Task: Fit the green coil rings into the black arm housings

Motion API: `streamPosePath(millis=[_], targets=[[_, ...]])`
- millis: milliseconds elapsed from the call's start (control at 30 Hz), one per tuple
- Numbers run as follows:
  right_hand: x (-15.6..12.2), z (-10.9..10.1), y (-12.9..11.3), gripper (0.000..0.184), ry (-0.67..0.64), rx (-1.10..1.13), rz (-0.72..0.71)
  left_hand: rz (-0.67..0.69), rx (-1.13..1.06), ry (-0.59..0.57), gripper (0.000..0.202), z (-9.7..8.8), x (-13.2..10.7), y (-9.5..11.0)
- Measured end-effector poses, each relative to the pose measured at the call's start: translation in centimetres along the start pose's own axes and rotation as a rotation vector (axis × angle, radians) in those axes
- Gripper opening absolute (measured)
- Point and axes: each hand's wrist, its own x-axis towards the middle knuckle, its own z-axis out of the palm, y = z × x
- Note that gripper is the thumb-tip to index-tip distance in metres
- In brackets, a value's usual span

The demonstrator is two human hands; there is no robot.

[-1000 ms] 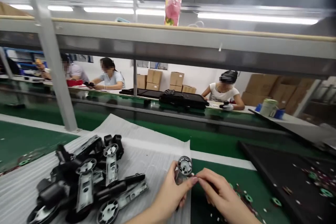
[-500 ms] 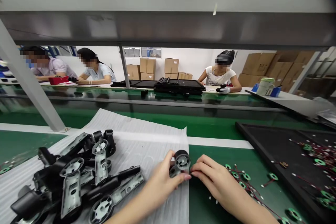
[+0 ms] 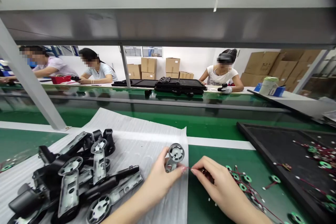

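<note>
My left hand [image 3: 164, 173] is closed around a black-and-grey plastic housing [image 3: 176, 152], its round, spoked end turned toward me. Just to the right, my right hand [image 3: 219, 182] pinches a thin red wire [image 3: 189, 168], and part of a dark red bundle shows inside the curled fingers. That wire reaches toward my left thumb tip; whether it enters the housing I cannot tell. A heap of similar plastic housings [image 3: 69, 189] lies left of my hands on a white foam sheet [image 3: 147, 140]. Beyond my right hand are green ring-shaped circuit boards [image 3: 246, 178] with red wires.
A black tray [image 3: 265, 147] at the right holds more wired boards. A grey post [image 3: 34, 80] stands at left, under an overhead shelf [image 3: 168, 24]. Across the green conveyor belt [image 3: 157, 115], several people sit working, with cardboard boxes [image 3: 149, 65] behind them.
The housing has tilted so its round end faces me more openly, and it sits slightly further left. My right hand has turned a little, baring the red wire between my hands.
</note>
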Motion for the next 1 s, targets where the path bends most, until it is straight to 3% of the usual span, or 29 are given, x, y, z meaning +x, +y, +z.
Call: streamPosePath(millis=[167,300,400,567,733,1000], targets=[[-0.3,2.0,-0.9,0.021,0.129,0.063,0.055,-0.046,-0.223,0.166,0.055,1.9,-0.1,-0.5],[-0.4,3.6,-0.9,0.024,0.199,-0.152,-0.01,-0.05,-0.367,0.211,0.044,3.0,-0.7,-0.8],[-0.5,3.8,-0.9,0.024,0.211,-0.25,-0.051,-0.063,-0.382,0.166,0.042,3.1,-0.7,-1.0],[-0.6,2.1,-0.7,0.02,0.229,-0.126,-0.037,-0.121,-0.212,0.05,0.051,2.6,-0.6,-1.7],[-0.5,1.0,-0.4,0.014,0.326,-0.129,-0.12,-0.016,-0.179,-0.127,0.052,2.5,-1.8,-1.6],[-0.8,1.8,-0.8,0.016,0.391,-0.414,-0.281,0.114,-0.224,-0.236,0.062,3.1,-1.9,-3.0]])
